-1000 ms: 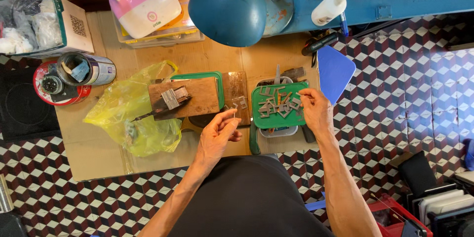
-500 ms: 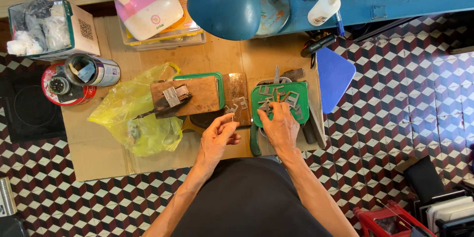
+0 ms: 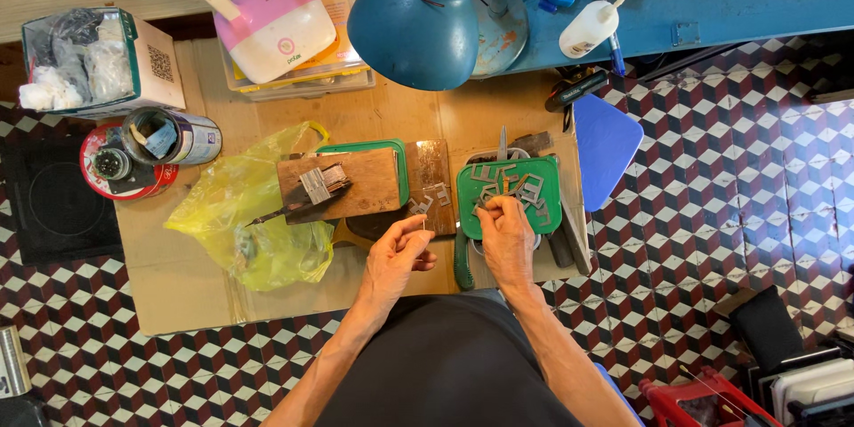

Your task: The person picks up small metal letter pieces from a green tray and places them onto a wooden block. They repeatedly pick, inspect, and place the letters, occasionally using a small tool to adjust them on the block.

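Note:
My left hand [image 3: 396,253] pinches a small thin metal piece between thumb and forefinger, just in front of a dark wooden slab [image 3: 433,180]. My right hand [image 3: 505,238] rests at the near edge of a green tray [image 3: 544,209]. Its fingertips are closed on one of the several small grey metal frames [image 3: 530,187] that lie in the tray. The two hands are a short gap apart. To the left lies a wooden block [image 3: 360,189] with a metal clip [image 3: 320,185] on top, over a green lid [image 3: 391,149].
A crumpled yellow plastic bag [image 3: 245,227] lies left of the block. A teal desk lamp [image 3: 416,22] hangs over the low table's far side, beside a pink-and-white device [image 3: 277,25]. A tin can [image 3: 169,135], a box of rags [image 3: 93,62], a blue board [image 3: 605,147] and a glue bottle [image 3: 587,28] stand around.
My right hand has moved from the tray's right edge to its near left corner, closer to my left hand. My left hand has stayed near the dark slab.

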